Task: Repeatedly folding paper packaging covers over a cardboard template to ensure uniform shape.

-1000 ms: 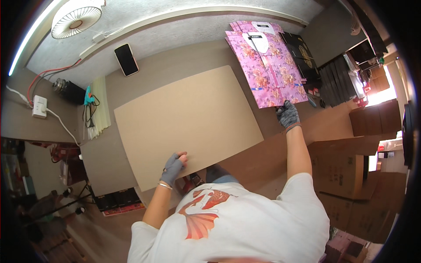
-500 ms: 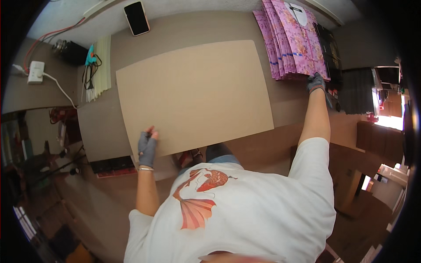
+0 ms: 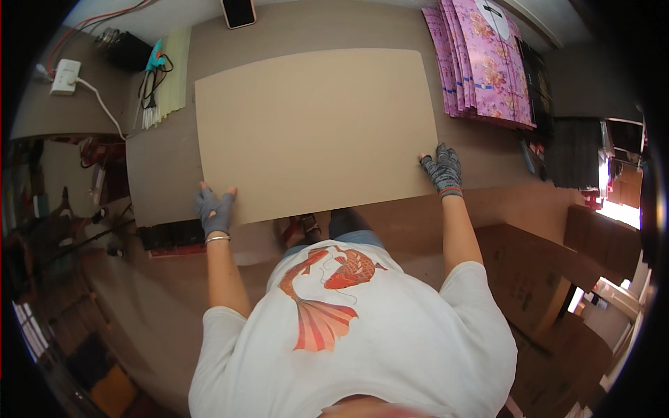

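A large tan cardboard sheet lies on the table before me, its near edge jutting past the table's front. My left hand, in a grey fingerless glove, is at the sheet's near left corner, thumb and forefinger stretched apart. On the opposite side, my right hand wears a darker fingerless glove with an orange cuff. Its fingers are spread at the near right edge, the thumb over the sheet and the other fingers beside it. Neither hand is closed round the board.
Pink floral folded pieces are stacked at the far right, beside black ones. At the far left are a turquoise-handled tool with a cord, pale strips, a dark bottle and a white power socket. A phone rests at the back.
My right hand has come back from the pink stack to the sheet's right edge. My left hand has moved slightly and spread its fingers at the corner. The view has shifted a little.
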The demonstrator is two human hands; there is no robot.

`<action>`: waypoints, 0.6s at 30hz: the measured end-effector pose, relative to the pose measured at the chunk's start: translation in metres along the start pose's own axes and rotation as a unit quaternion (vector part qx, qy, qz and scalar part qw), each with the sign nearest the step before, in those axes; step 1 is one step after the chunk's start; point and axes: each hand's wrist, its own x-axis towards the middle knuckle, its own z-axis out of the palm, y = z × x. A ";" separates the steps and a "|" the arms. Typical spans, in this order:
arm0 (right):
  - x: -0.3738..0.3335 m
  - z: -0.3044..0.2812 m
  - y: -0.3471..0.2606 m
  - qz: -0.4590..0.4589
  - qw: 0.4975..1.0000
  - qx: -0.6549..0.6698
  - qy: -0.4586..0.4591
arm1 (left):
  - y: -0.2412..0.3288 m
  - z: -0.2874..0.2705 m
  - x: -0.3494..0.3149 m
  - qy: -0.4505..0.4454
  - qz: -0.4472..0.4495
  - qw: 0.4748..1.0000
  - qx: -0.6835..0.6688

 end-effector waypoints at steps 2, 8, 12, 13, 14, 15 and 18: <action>-0.005 -0.005 -0.004 -0.001 1.000 -0.007 -0.021 | -0.004 0.004 0.003 0.003 0.012 1.000 -0.009; -0.016 -0.040 -0.023 -0.033 0.997 -0.043 -0.053 | -0.012 -0.008 0.005 -0.021 0.014 0.999 -0.019; 0.017 -0.052 0.028 -0.047 0.876 0.433 -0.205 | -0.010 -0.026 0.013 -0.046 -0.003 0.999 -0.028; 0.022 -0.055 0.032 -0.039 0.838 0.490 -0.237 | -0.019 -0.031 0.015 -0.050 -0.011 0.997 -0.050; 0.028 -0.060 0.042 -0.025 0.797 0.543 -0.264 | -0.028 -0.033 0.021 -0.059 -0.015 0.995 -0.074; 0.031 -0.058 0.049 -0.028 0.796 0.541 -0.268 | -0.033 -0.036 0.031 -0.115 -0.046 0.976 -0.181; 0.037 -0.038 0.065 -0.057 0.798 0.525 -0.289 | -0.028 -0.064 0.050 -0.268 -0.067 0.913 -0.300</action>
